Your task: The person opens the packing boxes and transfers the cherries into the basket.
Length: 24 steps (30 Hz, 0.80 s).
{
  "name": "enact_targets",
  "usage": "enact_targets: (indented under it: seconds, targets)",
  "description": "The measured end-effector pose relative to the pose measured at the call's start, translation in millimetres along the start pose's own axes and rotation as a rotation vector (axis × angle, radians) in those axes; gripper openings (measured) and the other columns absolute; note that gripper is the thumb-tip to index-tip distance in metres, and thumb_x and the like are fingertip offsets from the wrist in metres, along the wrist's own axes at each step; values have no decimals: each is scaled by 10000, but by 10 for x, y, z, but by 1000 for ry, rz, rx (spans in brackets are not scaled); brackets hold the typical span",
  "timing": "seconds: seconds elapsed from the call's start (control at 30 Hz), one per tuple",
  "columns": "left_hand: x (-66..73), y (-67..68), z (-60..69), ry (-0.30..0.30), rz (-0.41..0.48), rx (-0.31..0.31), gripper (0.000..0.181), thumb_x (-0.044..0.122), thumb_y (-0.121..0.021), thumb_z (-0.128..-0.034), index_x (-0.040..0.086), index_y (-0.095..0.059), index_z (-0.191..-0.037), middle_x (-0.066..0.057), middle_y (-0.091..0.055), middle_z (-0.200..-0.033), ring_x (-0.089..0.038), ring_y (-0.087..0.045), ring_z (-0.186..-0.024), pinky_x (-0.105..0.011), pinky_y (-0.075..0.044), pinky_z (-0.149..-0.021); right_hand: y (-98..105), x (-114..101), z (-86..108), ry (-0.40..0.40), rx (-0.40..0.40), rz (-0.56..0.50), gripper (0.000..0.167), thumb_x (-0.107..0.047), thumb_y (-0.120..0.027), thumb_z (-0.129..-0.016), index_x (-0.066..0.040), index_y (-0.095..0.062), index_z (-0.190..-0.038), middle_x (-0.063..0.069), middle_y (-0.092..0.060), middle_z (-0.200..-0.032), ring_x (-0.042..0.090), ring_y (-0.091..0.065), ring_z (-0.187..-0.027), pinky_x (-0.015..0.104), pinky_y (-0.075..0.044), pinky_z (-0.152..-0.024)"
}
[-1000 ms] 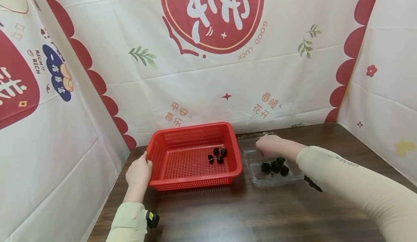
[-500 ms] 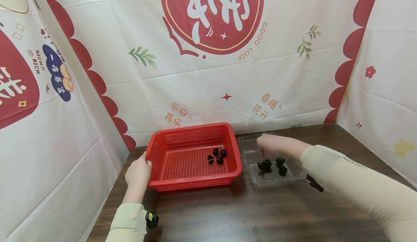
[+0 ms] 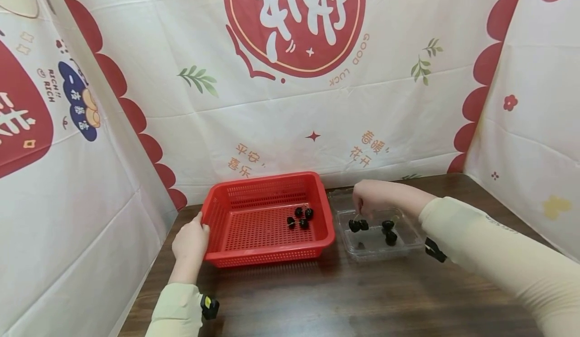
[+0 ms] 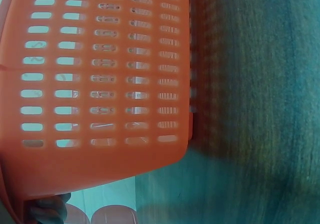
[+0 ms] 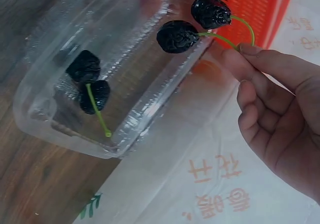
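My right hand (image 3: 372, 197) pinches the thin green stems of a pair of dark cherries (image 5: 179, 36) between thumb and fingertips. The pair hangs over a clear plastic box (image 3: 380, 254). Inside that box lie two more dark cherries (image 5: 84, 66), one with a green stem showing. To the left stands a red perforated basket (image 3: 272, 256), with several dark cherries (image 3: 303, 223) on its floor near the right side. My left hand (image 3: 191, 241) grips the basket's left rim; in the left wrist view the basket wall fills much of the picture, and only fingertips (image 4: 50, 209) show.
Both containers stand on a dark wooden table (image 3: 290, 301), close beside each other. The box's clear lid lies open behind it. A printed white cloth (image 3: 281, 115) hangs at the back, with more cloth along both sides.
My right hand has taken hold of a cherry pair by its stems, lifted it off the others and drawn it slightly left. My left hand stays on the basket rim.
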<state>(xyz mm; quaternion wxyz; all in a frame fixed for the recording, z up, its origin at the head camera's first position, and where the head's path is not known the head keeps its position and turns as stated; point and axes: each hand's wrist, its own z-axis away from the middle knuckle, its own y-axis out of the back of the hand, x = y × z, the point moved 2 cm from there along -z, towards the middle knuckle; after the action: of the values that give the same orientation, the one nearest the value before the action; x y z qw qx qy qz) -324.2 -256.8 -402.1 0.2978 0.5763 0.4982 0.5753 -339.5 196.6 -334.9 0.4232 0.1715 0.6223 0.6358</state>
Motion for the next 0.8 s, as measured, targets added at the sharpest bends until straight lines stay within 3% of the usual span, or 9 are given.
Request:
enact_targets:
  seconds: [0.1, 0.27, 0.33, 0.43, 0.5, 0.6, 0.7, 0.8]
  targets:
    - [-4, 1, 1, -3, 1, -2, 525, 189, -530, -964, 30, -429, -1455, -263, -657, -1064, -302, -607, -679, -463, -521, -571, 56, -37, 7, 15, -5, -20, 246, 146, -592, -658, -50, -735, -698, -31, -645, -572, 163, -617, -533, 245, -485, -514]
    - [-10, -4, 5, -12, -2, 7, 514, 183, -525, -963, 31, -442, -1447, -267, -659, -1052, -311, -614, -685, -474, -519, -573, 151, -82, 2, 50, 29, 8, 293, 142, -567, -658, -103, -720, -610, -95, -618, -562, 40, -508, -483, 213, -430, -480]
    - [-9, -2, 8, -14, -2, 9, 512, 179, -523, -964, 29, -441, -1446, -267, -660, -1046, -312, -616, -688, -478, -519, -577, 183, -96, -13, 74, 37, 13, 320, 145, -508, -640, -126, -601, -496, -146, -472, -479, -1, -334, -450, 197, -314, -450]
    - [-7, 2, 11, -13, -2, 8, 518, 180, -524, -965, 28, -432, -1452, -261, -664, -1032, -304, -611, -680, -472, -520, -575, 230, -126, -40, 106, 45, 5, 336, 139, -453, -620, -148, -470, -446, -142, -294, -452, 36, -180, -458, 223, -196, -471]
    - [-8, 5, 13, -12, 1, 10, 522, 179, -527, -965, 25, -427, -1454, -263, -663, -1030, -304, -608, -675, -471, -520, -573, 264, -151, -56, 116, 51, 3, 341, 135, -472, -626, -153, -432, -448, -133, -242, -463, 33, -154, -458, 219, -178, -472]
    - [-18, 2, 9, -16, 2, 16, 522, 177, -529, -964, 20, -428, -1452, -269, -659, -1044, -309, -612, -683, -478, -522, -577, 306, -188, -72, 63, 44, -3, 399, 81, -578, -706, -192, -452, -445, -142, -277, -439, 21, -178, -435, 207, -195, -455]
    - [-19, 0, 7, -18, 1, 22, 522, 178, -529, -964, 19, -430, -1451, -273, -655, -1059, -317, -616, -695, -487, -524, -584, 330, -211, -91, 39, 43, 0, 458, 48, -607, -734, -210, -357, -449, -125, -233, -429, 31, -160, -423, 209, -184, -444]
    - [-13, -1, 8, -20, 0, 23, 522, 179, -528, -963, 17, -431, -1450, -275, -655, -1060, -321, -617, -699, -492, -525, -585, 345, -234, -123, 69, 71, 36, 398, 90, -583, -690, -196, -481, -433, -137, -325, -415, 21, -209, -416, 202, -223, -445]
